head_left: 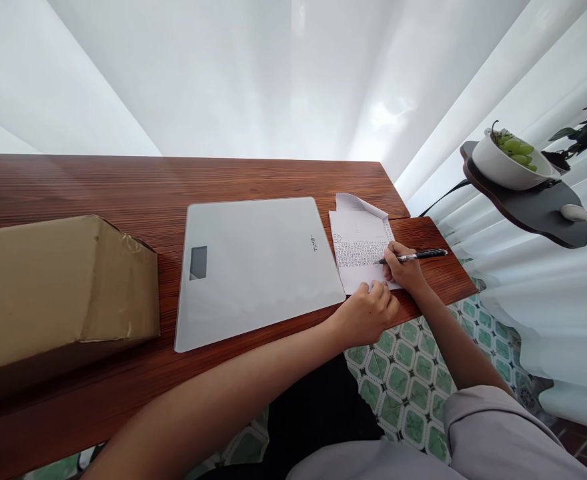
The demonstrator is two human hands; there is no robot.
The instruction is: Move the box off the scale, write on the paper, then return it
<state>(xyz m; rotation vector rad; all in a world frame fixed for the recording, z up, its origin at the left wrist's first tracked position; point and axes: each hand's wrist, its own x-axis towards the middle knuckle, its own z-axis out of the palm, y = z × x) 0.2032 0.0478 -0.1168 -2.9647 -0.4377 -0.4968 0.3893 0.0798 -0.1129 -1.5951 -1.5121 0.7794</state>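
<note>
Right hand (404,270) gripping a black pen (429,254), tip on printed paper (358,230) at the right of a wooden table (273,173). Left hand (367,313), loosely curled, at the paper's near edge; cannot tell whether it grips. Far right, white bowl (497,163) of green grapes (516,148); left, cardboard box (33,287), contents hidden.

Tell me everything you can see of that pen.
The pen is slim and mostly black, with a paler band along its barrel; it looks like plastic. The right hand grips it near the writing end. It lies slanted, tip at the written rows on the paper, back end pointing right.
</note>
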